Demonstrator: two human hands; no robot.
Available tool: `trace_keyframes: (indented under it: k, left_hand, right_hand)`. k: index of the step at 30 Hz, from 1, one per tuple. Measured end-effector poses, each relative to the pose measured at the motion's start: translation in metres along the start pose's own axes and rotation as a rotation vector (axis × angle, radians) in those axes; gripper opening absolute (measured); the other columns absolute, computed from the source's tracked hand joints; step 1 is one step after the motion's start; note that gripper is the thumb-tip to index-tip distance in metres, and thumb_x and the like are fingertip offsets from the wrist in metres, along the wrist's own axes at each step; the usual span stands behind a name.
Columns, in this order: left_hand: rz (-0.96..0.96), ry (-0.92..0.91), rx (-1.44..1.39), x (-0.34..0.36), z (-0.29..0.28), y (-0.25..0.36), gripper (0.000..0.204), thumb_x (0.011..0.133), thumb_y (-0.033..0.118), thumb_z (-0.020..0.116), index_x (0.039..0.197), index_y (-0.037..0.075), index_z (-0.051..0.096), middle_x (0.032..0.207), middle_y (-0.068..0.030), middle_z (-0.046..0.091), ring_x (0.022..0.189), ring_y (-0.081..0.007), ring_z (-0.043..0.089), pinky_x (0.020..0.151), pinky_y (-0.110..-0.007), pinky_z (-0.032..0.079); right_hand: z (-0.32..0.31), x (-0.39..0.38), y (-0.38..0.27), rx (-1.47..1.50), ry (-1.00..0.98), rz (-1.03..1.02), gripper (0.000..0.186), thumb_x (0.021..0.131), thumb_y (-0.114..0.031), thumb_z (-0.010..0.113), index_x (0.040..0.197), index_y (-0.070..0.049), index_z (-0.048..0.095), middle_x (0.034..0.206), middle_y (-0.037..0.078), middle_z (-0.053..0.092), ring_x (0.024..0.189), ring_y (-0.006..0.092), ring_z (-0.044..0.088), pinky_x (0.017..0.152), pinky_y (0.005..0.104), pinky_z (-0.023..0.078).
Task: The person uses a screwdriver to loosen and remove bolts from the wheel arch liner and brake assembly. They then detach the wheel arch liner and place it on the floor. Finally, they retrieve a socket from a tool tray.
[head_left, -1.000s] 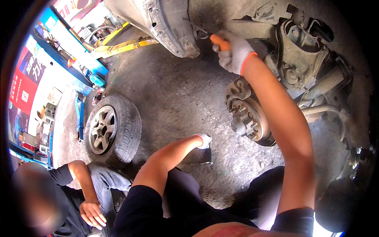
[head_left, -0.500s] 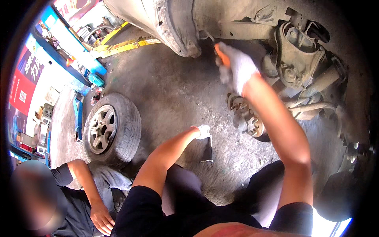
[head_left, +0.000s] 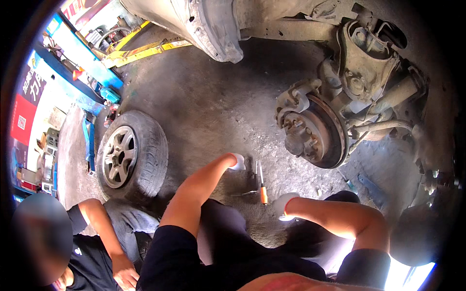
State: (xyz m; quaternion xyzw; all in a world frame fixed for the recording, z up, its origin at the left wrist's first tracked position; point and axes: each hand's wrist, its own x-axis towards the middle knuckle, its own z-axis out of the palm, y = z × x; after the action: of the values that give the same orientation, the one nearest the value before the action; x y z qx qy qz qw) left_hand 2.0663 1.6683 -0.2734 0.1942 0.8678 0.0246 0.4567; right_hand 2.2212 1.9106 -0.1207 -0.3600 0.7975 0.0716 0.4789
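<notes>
My left hand (head_left: 237, 162), in a white glove, hangs low over the ground with its fingers mostly hidden. Close beside it is a dark, thin, angled metal tool (head_left: 256, 175); whether the hand touches it is unclear. An orange-handled screwdriver (head_left: 263, 193) lies between my hands, its shaft pointing away from me. My right hand (head_left: 285, 205), also gloved, is just right of that handle near my knee. Blur hides its fingers, and a bright shiny spot shows at its lower edge. Ahead on the right is a bare wheel hub with a brake disc (head_left: 335, 131) and caliper (head_left: 296, 99).
A wheel with a tyre (head_left: 154, 155) stands at left, near a seated person's arm (head_left: 104, 228). Yellow lift arms (head_left: 145, 54) and a blue post (head_left: 87, 53) are beyond. The raised car body (head_left: 213, 29) overhangs the top. More tools (head_left: 371, 189) lie right.
My right hand has come down from the car body toward my knee. The orange-handled tool it held is now on the ground. My left hand has shifted slightly left.
</notes>
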Motion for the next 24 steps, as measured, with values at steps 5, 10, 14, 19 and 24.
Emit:
trace_keyframes:
  k: [5,10,14,19,24]
  left_hand:
    - [0.077,0.185,0.098,0.005,0.011,-0.004,0.04,0.083,0.038,0.059,0.1,0.004,0.071,0.104,-0.0182,0.069,0.098,-0.0352,0.065,0.085,-0.045,0.051]
    - [0.034,0.124,0.064,0.017,0.02,-0.015,0.035,0.082,0.032,0.059,0.098,0.003,0.07,0.1,-0.0194,0.068,0.096,-0.0347,0.065,0.082,-0.045,0.05]
    - [0.088,0.182,0.094,0.012,0.018,-0.016,0.032,0.081,0.028,0.058,0.095,0.003,0.072,0.097,-0.0206,0.069,0.091,-0.0351,0.067,0.075,-0.045,0.052]
    - [-0.113,0.36,-0.253,-0.037,0.003,0.0,0.033,0.085,0.032,0.052,0.1,0.007,0.069,0.103,-0.0174,0.069,0.094,-0.0378,0.066,0.078,-0.046,0.052]
    - [-0.3,0.636,-1.171,-0.214,-0.067,0.103,0.04,0.092,0.034,0.052,0.12,0.006,0.059,0.109,-0.0214,0.066,0.103,-0.0379,0.063,0.089,-0.043,0.049]
  right_hand:
    - [-0.025,-0.017,-0.028,-0.075,0.521,-0.315,0.023,0.083,-0.014,0.055,0.1,-0.006,0.069,0.103,0.014,0.059,0.098,0.0315,0.061,0.078,0.0416,0.053]
    - [-0.031,0.0,-0.02,0.022,0.472,-0.277,0.02,0.083,-0.017,0.055,0.095,-0.007,0.068,0.103,0.015,0.06,0.097,0.0311,0.062,0.078,0.0408,0.052]
    - [-0.013,0.019,-0.004,0.114,0.307,-0.306,0.022,0.085,-0.024,0.056,0.098,-0.011,0.069,0.101,0.013,0.063,0.101,0.0319,0.061,0.085,0.0418,0.05]
    - [-0.008,0.023,-0.019,0.103,0.097,-0.092,0.03,0.084,-0.02,0.052,0.111,-0.019,0.066,0.114,0.01,0.065,0.108,0.0288,0.061,0.091,0.0409,0.048]
    - [-0.024,-0.011,-0.032,0.597,0.435,0.132,0.021,0.078,-0.012,0.055,0.091,-0.011,0.071,0.091,0.014,0.07,0.088,0.0302,0.067,0.082,0.0397,0.052]
